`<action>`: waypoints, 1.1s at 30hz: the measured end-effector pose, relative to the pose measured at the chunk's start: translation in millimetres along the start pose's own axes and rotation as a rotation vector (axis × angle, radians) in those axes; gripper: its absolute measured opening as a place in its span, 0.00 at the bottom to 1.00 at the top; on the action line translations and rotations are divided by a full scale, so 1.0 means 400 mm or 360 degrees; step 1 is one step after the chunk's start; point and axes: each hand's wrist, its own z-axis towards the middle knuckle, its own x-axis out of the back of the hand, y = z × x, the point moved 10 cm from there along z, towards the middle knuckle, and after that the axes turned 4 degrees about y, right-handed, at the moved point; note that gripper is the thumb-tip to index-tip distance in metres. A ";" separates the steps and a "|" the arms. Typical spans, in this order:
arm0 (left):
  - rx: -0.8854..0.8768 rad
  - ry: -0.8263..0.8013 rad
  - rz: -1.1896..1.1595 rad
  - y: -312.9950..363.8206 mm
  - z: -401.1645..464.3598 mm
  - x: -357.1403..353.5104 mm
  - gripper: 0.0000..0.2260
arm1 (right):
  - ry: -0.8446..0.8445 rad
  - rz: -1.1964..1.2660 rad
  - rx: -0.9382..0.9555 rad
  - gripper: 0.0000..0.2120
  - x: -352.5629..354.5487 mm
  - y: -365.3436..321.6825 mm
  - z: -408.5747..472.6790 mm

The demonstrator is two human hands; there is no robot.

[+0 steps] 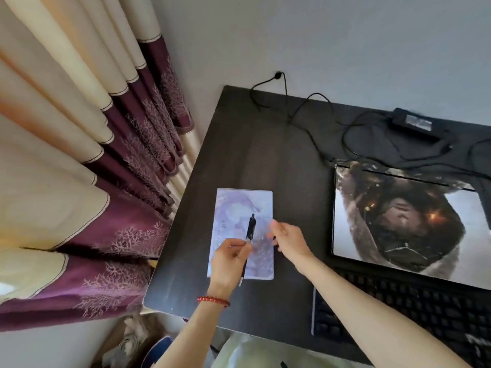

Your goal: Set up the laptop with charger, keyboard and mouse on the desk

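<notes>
Dark desk [265,155] set against pale wall, curtain [93,155] at 9 o'clock. Pen [250,229] pinched by left hand [228,261] fingers over pale notebook [239,208]. Right hand [288,240] held just beside notebook, fingers loosely apart, blurred. Closed laptop [403,219] at 3 o'clock, keyboard [425,309] at 4, charger [415,124] with cable at 1.

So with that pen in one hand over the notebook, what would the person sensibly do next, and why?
Probably lay the pen down on the notebook and let go. The left hand pinches it just above the cover, while the right hand hovers open beside it. The laptop, keyboard and charger wait to the right.
</notes>
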 end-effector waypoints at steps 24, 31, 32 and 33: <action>-0.0701 -0.0332 0.1751 -0.067 0.115 -0.109 0.46 | 0.0233 -0.0378 -0.0074 0.21 0.036 0.031 0.080; -0.0678 -0.0384 0.1825 -0.067 0.116 -0.114 0.45 | 0.0082 -0.0333 -0.0026 0.18 0.013 0.022 0.054; -0.0667 -0.0399 0.1835 -0.062 0.110 -0.116 0.45 | 0.0165 -0.0280 -0.0070 0.18 0.046 0.005 0.045; -0.0662 -0.0425 0.1858 -0.063 0.107 -0.119 0.45 | 0.0251 -0.0158 -0.0057 0.18 0.074 -0.010 0.045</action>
